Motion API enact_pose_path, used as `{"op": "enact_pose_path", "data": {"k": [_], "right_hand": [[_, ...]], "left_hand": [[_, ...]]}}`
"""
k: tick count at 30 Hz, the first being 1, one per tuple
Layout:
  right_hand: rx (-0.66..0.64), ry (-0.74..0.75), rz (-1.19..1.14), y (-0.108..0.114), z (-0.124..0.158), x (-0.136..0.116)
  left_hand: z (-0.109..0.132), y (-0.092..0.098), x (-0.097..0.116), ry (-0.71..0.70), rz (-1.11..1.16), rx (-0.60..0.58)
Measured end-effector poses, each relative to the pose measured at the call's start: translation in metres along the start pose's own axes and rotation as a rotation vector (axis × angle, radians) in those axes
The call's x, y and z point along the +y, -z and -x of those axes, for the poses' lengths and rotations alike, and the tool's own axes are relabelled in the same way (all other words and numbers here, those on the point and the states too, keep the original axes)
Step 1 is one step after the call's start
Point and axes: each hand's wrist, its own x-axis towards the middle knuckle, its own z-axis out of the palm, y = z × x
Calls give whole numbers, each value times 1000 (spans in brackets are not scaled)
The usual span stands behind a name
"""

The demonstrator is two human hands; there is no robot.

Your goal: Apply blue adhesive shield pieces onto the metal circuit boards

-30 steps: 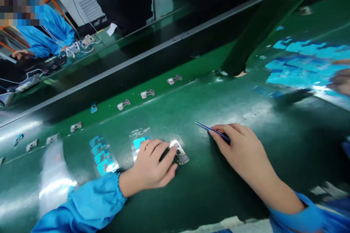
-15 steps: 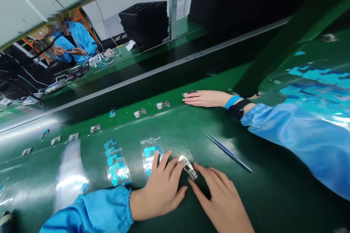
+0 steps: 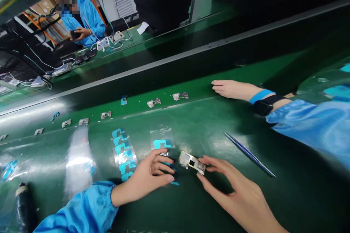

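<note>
My right hand point(image 3: 235, 189) pinches a small silver circuit-board-like metal part point(image 3: 193, 162) by its right end, between thumb and fingertips. The part has a cut-out in its middle and is held low over the green work surface. To its left, my left hand point(image 3: 150, 171) is apart from it, fingers loosely bent, with nothing seen in them. That hand partly covers a clear sheet with blue film pieces point(image 3: 162, 143). Blue tweezers point(image 3: 250, 154) lie to the right of my right hand.
A co-worker's hand point(image 3: 232, 89) reaches in from the right, over a green strip point(image 3: 199, 93) with several similar metal parts point(image 3: 180, 96). Another blue film sheet point(image 3: 123, 153) and a whitish sheet point(image 3: 79, 160) lie left. A dark cylindrical tool point(image 3: 23, 204) is bottom left.
My left hand has come off the metal part and moved left. My right hand keeps the part, now turned flatter. The co-worker's hand no longer shows a part under its fingers. The view has shifted.
</note>
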Motion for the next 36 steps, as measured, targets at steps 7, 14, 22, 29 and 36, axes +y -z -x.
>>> {"op": "enact_pose_path", "data": {"k": [7,14,22,29,36], "right_hand": [[-128,352,-92,-21,-54,-19],[-217,392,84,-53,-96,20],[-159,474,41,-63,-91,28],[-75,609,-1,-53,-91,18],[-4,409,-300,-35,-81,5]], "left_hand": [[-24,17,17,-26,162,79],[-68,47,26,-161,160,394],[-86,47,12,-210,21,381],[-81,43,6,-212,-217,343],[-80,41,11,-230,-236,357]]}}
